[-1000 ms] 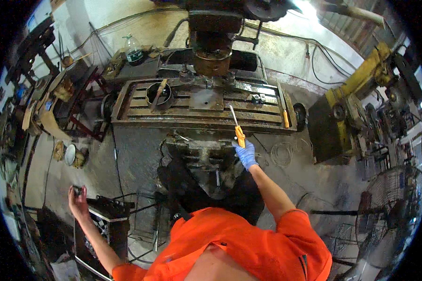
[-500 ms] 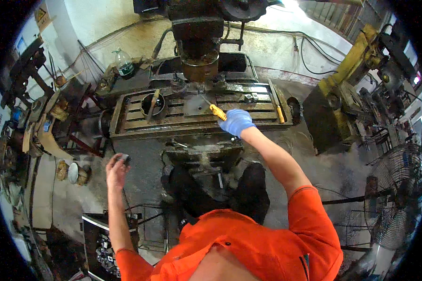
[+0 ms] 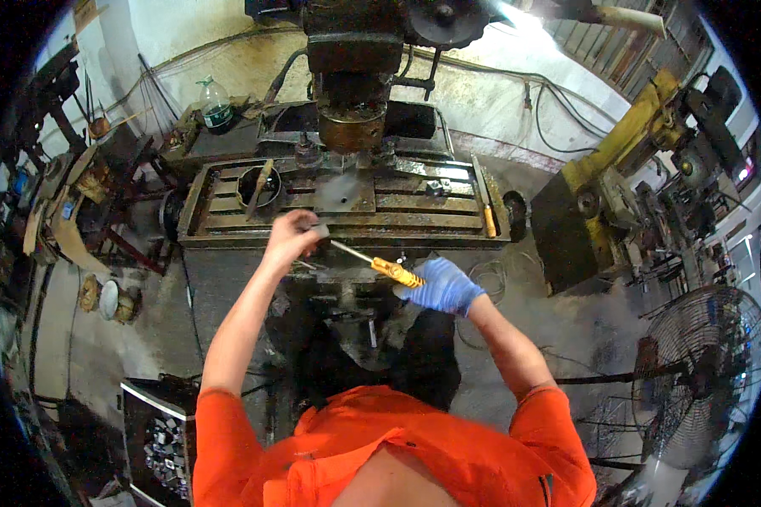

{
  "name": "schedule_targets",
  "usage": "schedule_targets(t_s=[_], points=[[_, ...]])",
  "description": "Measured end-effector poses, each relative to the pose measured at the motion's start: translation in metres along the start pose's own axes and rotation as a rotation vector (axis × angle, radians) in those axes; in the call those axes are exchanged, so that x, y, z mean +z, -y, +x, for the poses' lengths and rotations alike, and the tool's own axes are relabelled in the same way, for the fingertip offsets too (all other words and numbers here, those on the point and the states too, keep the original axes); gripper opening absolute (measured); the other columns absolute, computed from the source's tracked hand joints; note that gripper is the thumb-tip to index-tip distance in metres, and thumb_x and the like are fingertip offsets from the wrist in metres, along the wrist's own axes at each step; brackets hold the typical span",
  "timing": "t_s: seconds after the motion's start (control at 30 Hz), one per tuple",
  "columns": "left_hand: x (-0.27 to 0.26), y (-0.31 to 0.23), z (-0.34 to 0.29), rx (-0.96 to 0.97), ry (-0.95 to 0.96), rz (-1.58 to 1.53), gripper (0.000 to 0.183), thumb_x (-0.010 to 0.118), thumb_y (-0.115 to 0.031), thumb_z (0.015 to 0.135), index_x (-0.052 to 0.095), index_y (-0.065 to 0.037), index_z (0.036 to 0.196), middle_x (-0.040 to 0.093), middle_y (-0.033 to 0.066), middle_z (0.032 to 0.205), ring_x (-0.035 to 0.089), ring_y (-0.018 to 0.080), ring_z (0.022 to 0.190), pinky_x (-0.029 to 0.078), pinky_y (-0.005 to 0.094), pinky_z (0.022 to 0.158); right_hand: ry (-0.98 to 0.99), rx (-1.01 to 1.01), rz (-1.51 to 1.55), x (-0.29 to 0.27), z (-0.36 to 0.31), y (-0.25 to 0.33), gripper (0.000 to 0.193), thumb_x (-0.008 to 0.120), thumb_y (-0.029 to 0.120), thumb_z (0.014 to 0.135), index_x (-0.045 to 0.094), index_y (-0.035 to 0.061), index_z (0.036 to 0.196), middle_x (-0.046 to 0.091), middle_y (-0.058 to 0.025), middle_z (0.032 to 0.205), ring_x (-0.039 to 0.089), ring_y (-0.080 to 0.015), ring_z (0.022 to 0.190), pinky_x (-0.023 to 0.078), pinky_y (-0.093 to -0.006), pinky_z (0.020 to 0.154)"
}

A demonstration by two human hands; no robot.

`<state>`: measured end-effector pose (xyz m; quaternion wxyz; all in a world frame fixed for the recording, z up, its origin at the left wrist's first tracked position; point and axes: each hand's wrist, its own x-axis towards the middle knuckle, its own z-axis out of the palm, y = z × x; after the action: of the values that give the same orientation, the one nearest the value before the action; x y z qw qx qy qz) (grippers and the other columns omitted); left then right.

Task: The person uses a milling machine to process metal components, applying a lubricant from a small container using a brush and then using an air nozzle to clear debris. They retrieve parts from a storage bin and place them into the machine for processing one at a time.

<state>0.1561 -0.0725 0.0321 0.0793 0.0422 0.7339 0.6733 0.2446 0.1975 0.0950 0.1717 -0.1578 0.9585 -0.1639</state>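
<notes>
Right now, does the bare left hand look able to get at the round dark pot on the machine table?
Probably yes: the left hand is at the table's front edge, the pot sits just beyond, and nothing stands between them.

I see the slotted machine table (image 3: pixel 228 221) carrying a dark round pot (image 3: pixel 259 188), a flat grey plate (image 3: pixel 344 193), a small metal block (image 3: pixel 435 188) and a yellow-handled tool (image 3: pixel 484 213).

A clear plastic bottle (image 3: pixel 216 105) with a green label stands behind the machine table (image 3: pixel 228 221)
</notes>
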Motion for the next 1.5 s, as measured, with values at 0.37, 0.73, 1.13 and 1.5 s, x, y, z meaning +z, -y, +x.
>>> schedule_targets(t_s=[0.37,0.73,1.13,1.5], points=[[0.046,-0.004,0.117,0.220,-0.283,1.018,0.028,0.061,-0.030,0.067,0.064,-0.004,0.077,0.063,0.0175,0.077,0.061,0.0335,0.075,0.050,0.0420,0.068,-0.259,0.039,0.434,-0.030,0.000,-0.048,0.030,0.067,0.028,0.073,0.057,-0.0004,0.069,0.047,0.0004,0.049,0.043,-0.0058,0.050,0.037,-0.0274,0.046],[0.030,0.000,0.114,0.166,-0.202,1.074,0.039,0.056,-0.047,0.077,0.066,-0.009,0.077,0.062,0.0131,0.068,0.061,0.0315,0.071,0.049,0.0405,0.064,-0.269,-0.103,0.609,0.007,0.068,-0.071,0.032,0.073,0.026,0.070,0.066,0.0023,0.090,0.065,-0.0029,0.073,0.053,-0.0053,0.065,0.045,-0.0255,0.059],[0.025,0.001,0.098,0.521,0.008,1.309,0.022,0.061,-0.017,0.073,0.061,-0.015,0.094,0.060,0.0095,0.090,0.059,0.0311,0.079,0.048,0.0423,0.069,-0.489,0.227,0.130,0.086,0.058,-0.117,0.046,0.065,0.044,0.068,0.065,0.0051,0.093,0.063,-0.0177,0.088,0.062,-0.0293,0.085,0.047,-0.0335,0.075],[0.054,0.024,0.151,0.547,-0.326,1.142,0.018,0.057,-0.018,0.073,0.061,-0.010,0.089,0.063,0.0117,0.079,0.061,0.0311,0.072,0.048,0.0422,0.063,-0.420,0.363,0.364,0.066,-0.036,-0.166,0.036,0.067,0.032,0.073,0.065,0.0014,0.091,0.065,-0.0152,0.088,0.064,-0.0234,0.076,0.048,-0.0317,0.068]])
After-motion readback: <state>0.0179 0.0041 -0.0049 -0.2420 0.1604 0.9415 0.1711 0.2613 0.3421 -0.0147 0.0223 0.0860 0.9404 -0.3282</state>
